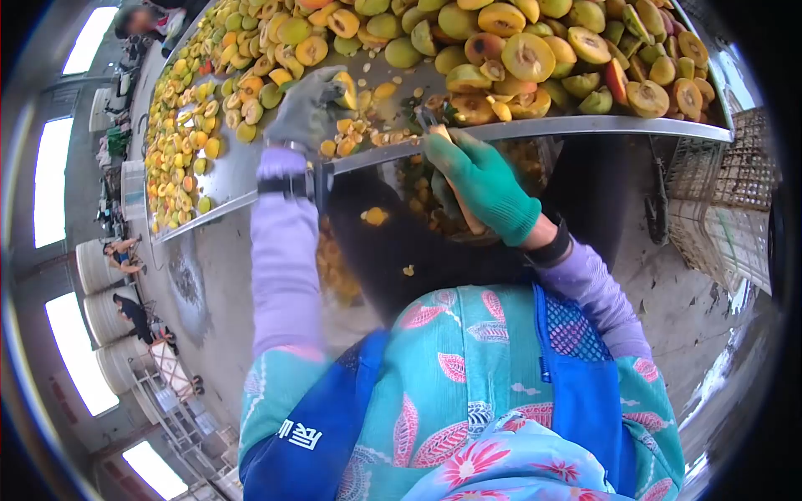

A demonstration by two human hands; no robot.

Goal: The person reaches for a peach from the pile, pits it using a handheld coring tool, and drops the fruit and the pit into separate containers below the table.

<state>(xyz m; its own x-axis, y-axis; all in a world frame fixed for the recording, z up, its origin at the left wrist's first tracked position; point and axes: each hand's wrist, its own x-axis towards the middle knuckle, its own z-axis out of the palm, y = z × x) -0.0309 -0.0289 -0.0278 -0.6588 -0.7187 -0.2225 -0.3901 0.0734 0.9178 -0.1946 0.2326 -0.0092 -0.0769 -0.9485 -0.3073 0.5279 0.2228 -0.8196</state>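
Observation:
My left hand, in a grey glove and slightly blurred, is over the metal tray near its front edge. A yellow peach piece shows at its fingertips, with the fingers closed against it. My right hand, in a green glove, is wrapped around a hand tool with a pale handle and a dark metal tip, at the tray's rim. Its tip points toward the fruit. Small yellow scraps lie on the tray between both hands.
Many whole and halved peaches are heaped on the tray, whose metal rim runs before me. More cut pieces spread to the left. Plastic crates stand at right. Fruit lies in a container below the rim, between my legs. People sit far left.

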